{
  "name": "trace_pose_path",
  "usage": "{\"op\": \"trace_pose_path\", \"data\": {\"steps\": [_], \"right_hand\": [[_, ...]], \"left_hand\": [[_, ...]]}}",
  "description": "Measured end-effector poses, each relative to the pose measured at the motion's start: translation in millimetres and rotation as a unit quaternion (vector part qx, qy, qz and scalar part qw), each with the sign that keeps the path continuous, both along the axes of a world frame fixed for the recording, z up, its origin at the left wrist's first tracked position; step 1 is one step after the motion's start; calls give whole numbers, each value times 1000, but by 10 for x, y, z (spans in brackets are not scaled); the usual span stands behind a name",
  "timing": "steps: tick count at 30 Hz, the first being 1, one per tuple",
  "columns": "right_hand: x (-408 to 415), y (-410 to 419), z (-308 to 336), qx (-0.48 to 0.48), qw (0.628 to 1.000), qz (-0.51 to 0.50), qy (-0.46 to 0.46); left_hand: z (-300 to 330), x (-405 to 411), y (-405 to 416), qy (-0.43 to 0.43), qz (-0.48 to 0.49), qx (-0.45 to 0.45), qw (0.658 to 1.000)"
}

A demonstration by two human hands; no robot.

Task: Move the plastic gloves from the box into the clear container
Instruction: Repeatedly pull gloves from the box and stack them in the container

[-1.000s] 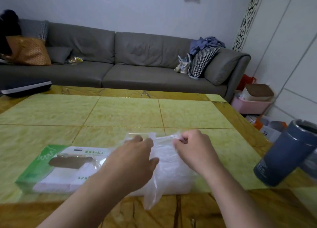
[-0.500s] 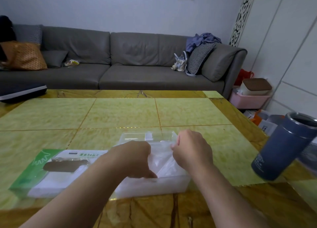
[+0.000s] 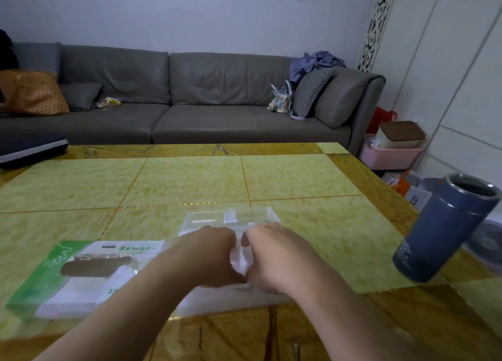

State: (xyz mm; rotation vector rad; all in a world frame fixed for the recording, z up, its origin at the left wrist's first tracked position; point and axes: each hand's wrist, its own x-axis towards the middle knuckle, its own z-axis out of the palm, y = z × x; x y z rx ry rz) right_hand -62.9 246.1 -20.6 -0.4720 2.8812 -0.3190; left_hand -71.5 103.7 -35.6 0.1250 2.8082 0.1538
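Note:
A green and white glove box [image 3: 81,273] lies flat at the table's near left, its dark slot facing up. To its right stands the clear container [image 3: 231,219], its open lid at the far side. Both my hands are down inside it, side by side. My left hand [image 3: 206,254] and my right hand [image 3: 274,257] have curled fingers on a crumpled clear plastic glove [image 3: 240,260], which shows in the gap between them. The container's inside is mostly hidden by my hands.
A blue steel tumbler [image 3: 445,230] stands open-topped near the table's right edge. The yellow tiled table [image 3: 190,181] stretches ahead to a grey sofa [image 3: 190,102]. A pink bin [image 3: 391,154] and bags sit on the floor at the right.
Both hands have moved closer together and lower into the container. The glove that hung loosely over the front a second ago is now bunched between them.

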Motion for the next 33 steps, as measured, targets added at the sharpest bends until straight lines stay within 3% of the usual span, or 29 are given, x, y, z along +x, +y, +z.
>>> {"op": "trace_pose_path", "data": {"steps": [3,9,14,21,25,30,33], "right_hand": [[-122,37,-104,31,999,-6,-12],[-289,-37,-128,92,993,-6,-67],[-345,-90,-137,143,986,8,-82],[-407,-107,-177,142,984,20,-109],[-441,-119,-204,144,982,15,-121],[-499,-189,-179,182,969,11,-163],[-474,-177,-173,173,972,8,-160]], "left_hand": [[110,20,-78,-43,26,55,997],[286,42,5,-25,17,-116,993],[247,-24,89,-62,13,-163,985],[60,-42,76,-86,17,-119,989],[-1,-15,-24,-45,17,-90,995],[84,198,-23,147,19,-100,984],[44,236,-19,147,9,-87,985]]}}
